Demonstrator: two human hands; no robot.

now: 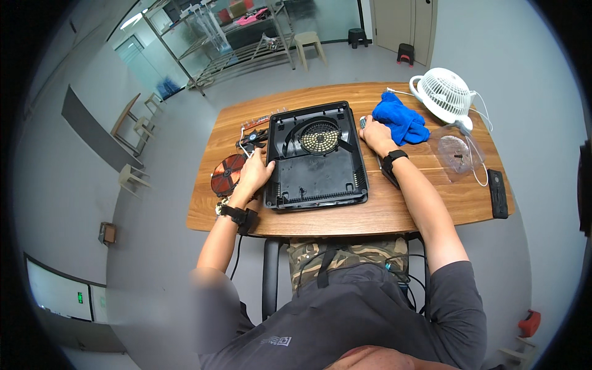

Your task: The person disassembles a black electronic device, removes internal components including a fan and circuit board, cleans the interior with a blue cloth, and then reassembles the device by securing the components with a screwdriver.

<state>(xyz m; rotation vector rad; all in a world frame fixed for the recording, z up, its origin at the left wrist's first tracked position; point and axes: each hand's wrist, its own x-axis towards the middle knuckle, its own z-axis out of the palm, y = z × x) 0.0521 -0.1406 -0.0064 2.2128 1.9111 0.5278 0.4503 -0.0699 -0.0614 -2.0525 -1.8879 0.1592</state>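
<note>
A black plastic appliance housing (317, 176), with a round vent grille (320, 137) in its upper part, lies open side up in front of me. At its left edge is my left hand (254, 172), thumb apart from the fingers, which reach toward a white wire (242, 139) and a small black fan (254, 139). A round coil (228, 174) in reddish brown lies beside that hand. My right hand (377, 137) is closed at the housing's right side, around a small object with a grey-green end (363, 122); the rest of it is hidden.
A blue cloth (401, 118) lies right of my right hand. Beyond it are a white fan (443, 95) with a cord, a clear plastic dish (455, 148) with small dark parts, and a black case (497, 194) at the wooden table's (296, 227) right edge. A narrow circuit strip (264, 118) lies far left.
</note>
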